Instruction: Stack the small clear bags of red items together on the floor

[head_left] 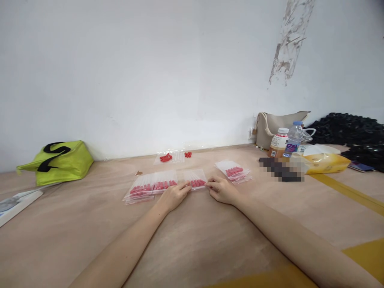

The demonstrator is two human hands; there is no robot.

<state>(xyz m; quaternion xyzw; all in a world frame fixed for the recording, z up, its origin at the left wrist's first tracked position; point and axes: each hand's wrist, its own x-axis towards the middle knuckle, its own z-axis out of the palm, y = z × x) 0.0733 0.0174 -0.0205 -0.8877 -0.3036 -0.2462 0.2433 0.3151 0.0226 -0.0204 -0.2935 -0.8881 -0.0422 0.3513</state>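
Note:
Between my hands lies a clear plastic bag (195, 176) with several small red pieces inside. My left hand (175, 196) has its fingers pinched at the bag's lower left corner. At the lower right corner, my right hand (221, 190) pinches the edge with curled fingers. Two stacks of similar bags lie to the left, the nearer bag stack (165, 178) partly behind my left hand and the outer bag stack (139, 192) beyond it. Another pile of filled bags (234, 171) rests just past my right hand. Loose red pieces (166, 157) lie on clear plastic near the wall.
A lime-green bag (64, 162) stands at the left. On the right are a beige bag (270, 128), a brown drink bottle (278, 143), a water bottle (294, 138), a yellow tissue pack (325, 162) and a black heap (345, 128). The wall (150, 80) bounds the brown-covered surface.

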